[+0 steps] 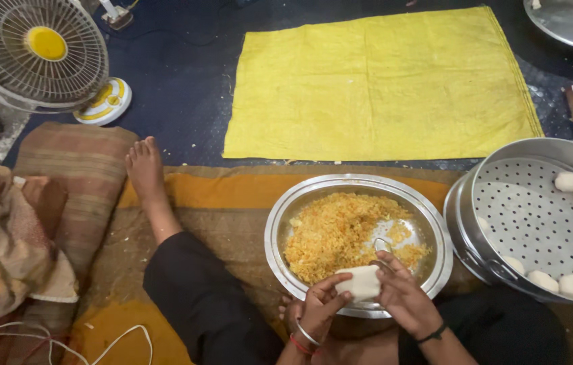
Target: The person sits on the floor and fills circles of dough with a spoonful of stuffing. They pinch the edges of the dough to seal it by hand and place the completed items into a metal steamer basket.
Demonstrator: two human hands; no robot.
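Note:
My left hand [317, 307] and my right hand [405, 297] together pinch a white dough piece [361, 282] over the near rim of a steel bowl [351, 186]. The bowl holds orange-yellow minced filling [330, 233] and a spoon [382, 245] lying in it near my right fingers. Both hands grip the dough from opposite sides, fingers curled around its edges. To the right stands a perforated steel steamer tray [530, 216] with several shaped white dumplings [568, 181] ranged along its right and near rim.
A yellow cloth [381, 88] lies spread on the dark floor beyond the bowl. A table fan [36, 51] stands at the far left. My leg and bare foot [144, 165] stretch left over an orange mat. Bundled fabric [3, 230] sits left; another steel plate [570, 20] top right.

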